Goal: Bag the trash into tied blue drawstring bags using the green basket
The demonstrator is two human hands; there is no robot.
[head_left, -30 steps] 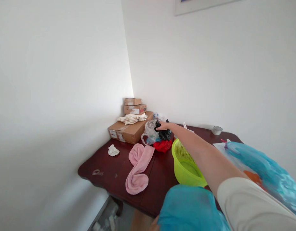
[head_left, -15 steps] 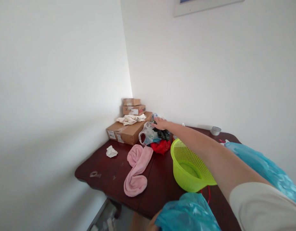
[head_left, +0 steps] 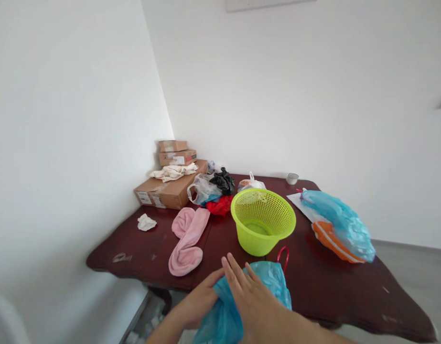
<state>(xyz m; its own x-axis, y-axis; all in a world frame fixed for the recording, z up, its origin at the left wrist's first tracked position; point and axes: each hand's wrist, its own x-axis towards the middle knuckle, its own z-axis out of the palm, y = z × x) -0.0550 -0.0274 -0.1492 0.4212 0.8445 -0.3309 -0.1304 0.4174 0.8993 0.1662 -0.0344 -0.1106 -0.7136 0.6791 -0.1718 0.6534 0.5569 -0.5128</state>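
Low in front of me is a crumpled blue plastic bag (head_left: 274, 277) with a red drawstring loop (head_left: 285, 256). My left hand (head_left: 202, 298) is closed on the bag's left side, its fingertips partly hidden. My right hand (head_left: 251, 296) lies across the top of the bag, fingers stretched out and slightly apart, its palm side hidden. Just beyond stands a lime-green plastic basket (head_left: 247, 239), upright. To the left, a pink cloth strip (head_left: 188, 243) lies curled on the dark red wooden table (head_left: 141, 253).
Stacked cardboard boxes (head_left: 170, 191) with a cream cloth (head_left: 174, 172) stand in the back left corner. Beside them lie a black bag (head_left: 223, 181), a clear bag (head_left: 204, 188) and a red bag (head_left: 220, 205). Another blue bag (head_left: 335, 215) covers something orange at right.
My right hand has drawn back from the pile of bags to the blue bag in front of me. My view has turned right, and the left hand with the bag is more visible.
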